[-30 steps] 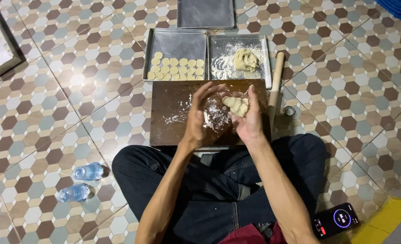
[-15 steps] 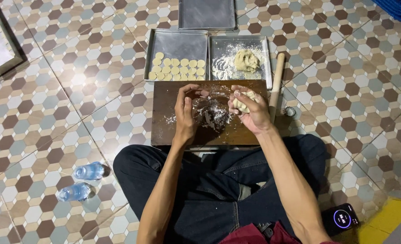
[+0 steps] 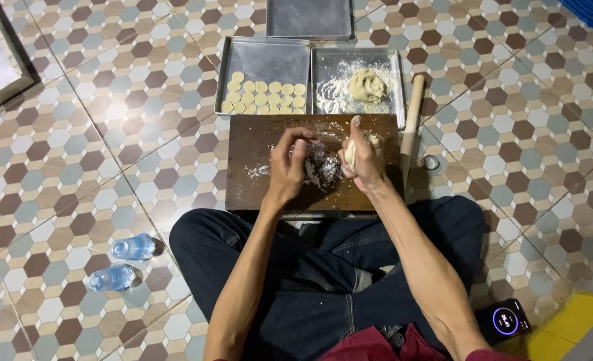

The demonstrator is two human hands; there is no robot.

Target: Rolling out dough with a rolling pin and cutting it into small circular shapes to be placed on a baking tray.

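Dough (image 3: 354, 148) sits clenched in our right hand (image 3: 363, 160), over the board's (image 3: 256, 180) 2 o'clock corner. Left hand (image 3: 289, 164) is curled loosely, fingers pinched together, holding nothing we can make out. We probably want to pinch off even bits over the flour patch (image 3: 323, 170) so they match the discs (image 3: 263, 97) in the tray (image 3: 263, 57) at 11.

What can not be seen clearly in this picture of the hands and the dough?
- Head view: most of the dough piece is wrapped by the right hand.
- Whether the left hand pinches anything: its curled fingers hide it.
- Top tray: cut off by the upper edge.
- Phone screen: too small to read.
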